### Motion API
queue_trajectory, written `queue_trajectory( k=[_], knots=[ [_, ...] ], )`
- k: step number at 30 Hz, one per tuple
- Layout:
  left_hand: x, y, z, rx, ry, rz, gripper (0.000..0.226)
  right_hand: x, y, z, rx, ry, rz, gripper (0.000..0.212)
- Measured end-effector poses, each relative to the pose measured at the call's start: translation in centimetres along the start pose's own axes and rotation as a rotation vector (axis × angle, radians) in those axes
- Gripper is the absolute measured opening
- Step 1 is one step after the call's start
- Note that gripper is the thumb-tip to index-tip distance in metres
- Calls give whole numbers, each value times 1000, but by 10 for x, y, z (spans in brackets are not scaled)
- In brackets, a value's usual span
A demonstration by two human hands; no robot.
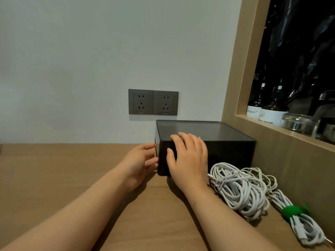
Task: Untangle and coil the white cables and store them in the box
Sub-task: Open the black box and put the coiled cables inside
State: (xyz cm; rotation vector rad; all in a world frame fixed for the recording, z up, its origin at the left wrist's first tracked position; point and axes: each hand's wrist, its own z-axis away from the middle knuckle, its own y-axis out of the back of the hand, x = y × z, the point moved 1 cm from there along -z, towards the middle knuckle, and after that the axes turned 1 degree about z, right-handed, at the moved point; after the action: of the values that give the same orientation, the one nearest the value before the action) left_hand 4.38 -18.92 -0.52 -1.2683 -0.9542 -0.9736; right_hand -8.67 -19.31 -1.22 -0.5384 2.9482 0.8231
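A dark box with its lid on stands on the wooden desk against the wall, near the right corner. My left hand touches the box's left side with its fingertips. My right hand lies over the box's front left corner, fingers on the lid edge and thumb on the front face. A tangled heap of white cables lies on the desk in front of the box, to the right of my right wrist. One more white cable bundle, bound with a green tie, lies further right.
Two grey wall sockets sit above the box. A wooden side panel closes off the right, with a niche holding dark bottles and a glass jar. The wooden desk stretches left.
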Motion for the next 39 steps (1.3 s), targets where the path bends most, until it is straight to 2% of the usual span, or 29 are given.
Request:
queue_trajectory(
  k=[3, 6, 12, 18, 24, 26, 28, 31, 33, 35, 39],
  knots=[
    [-4, 2, 0, -36, 23, -88, 33, 3, 1, 4, -14, -1, 34, 40],
    [-1, 1, 6, -7, 12, -66, 34, 2, 2, 5, -46, -3, 49, 49],
    [-2, -6, 9, 1, -21, -27, 38, 1, 1, 3, -61, -32, 1, 46],
    [-1, 1, 5, 77, 29, 83, 35, 2, 0, 4, -17, -16, 2, 46],
    [6, 25, 10, 241, 71, 286, 41, 1, 1, 3, -85, -19, -21, 46],
    [5, 30, 8, 259, -16, 100, 42, -1, 2, 4, -87, -28, 17, 48],
    [3, 29, 9, 267, -220, -289, 41, -5, 3, 5, -70, -20, 78, 55],
    [3, 27, 14, 289, -565, -865, 53, -13, 1, 8, -63, 68, 127, 68],
    [2, 27, 15, 278, -711, -1189, 52, -15, 0, 9, -50, 92, 132, 73],
    [1, 25, 15, 237, -750, -1285, 49, -15, 0, 9, -52, 84, 139, 73],
    [6, 20, 14, 242, -740, -1227, 42, -16, 3, 9, -110, 75, 126, 67]
  ],
)
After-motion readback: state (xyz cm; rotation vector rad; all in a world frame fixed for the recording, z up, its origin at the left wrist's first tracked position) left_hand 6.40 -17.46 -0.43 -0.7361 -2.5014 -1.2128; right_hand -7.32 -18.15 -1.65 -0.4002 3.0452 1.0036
